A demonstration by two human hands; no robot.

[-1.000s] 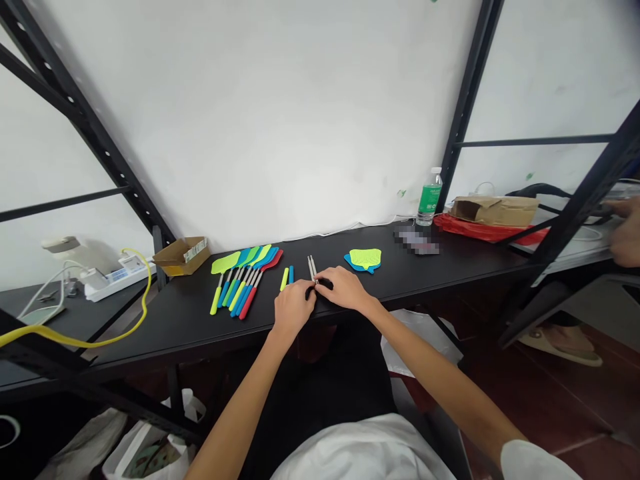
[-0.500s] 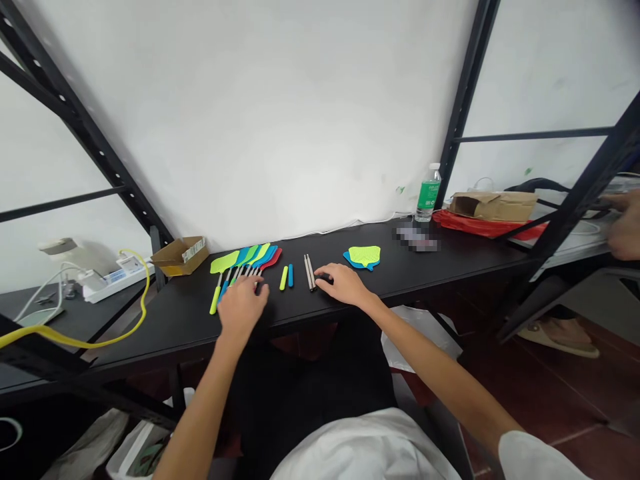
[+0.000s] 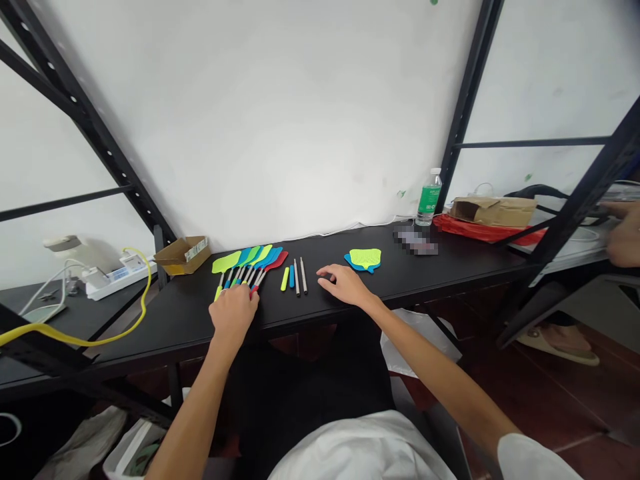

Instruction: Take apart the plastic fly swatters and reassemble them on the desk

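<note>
A row of fly swatters [image 3: 226, 263] with yellow, blue, green and red heads lies fanned out on the left of the black table. My left hand [image 3: 234, 308] curls over their handles, with a red handle showing by the thumb; its fingertips are partly hidden. Right of the row lie a short yellow handle [image 3: 285, 279], a blue handle [image 3: 292, 276] and two slim metal rods [image 3: 297, 277], slightly apart. My right hand [image 3: 345, 285] hovers or rests just right of the rods, fingers apart and holding nothing. Beyond it lie a yellow swatter head [image 3: 365, 257] and a blue one [image 3: 371, 269], stacked.
An open cardboard box [image 3: 183, 255] and a yellow cable [image 3: 145, 300] are at the left. A water bottle [image 3: 429, 200] stands by the rack post. Farther right are a red bag [image 3: 485, 230], a brown box [image 3: 494, 209] and another person's hand [image 3: 626, 230].
The two rods have shifted left and spread apart, away from my right hand, which has opened. My left hand has closed down over the swatter handles.
</note>
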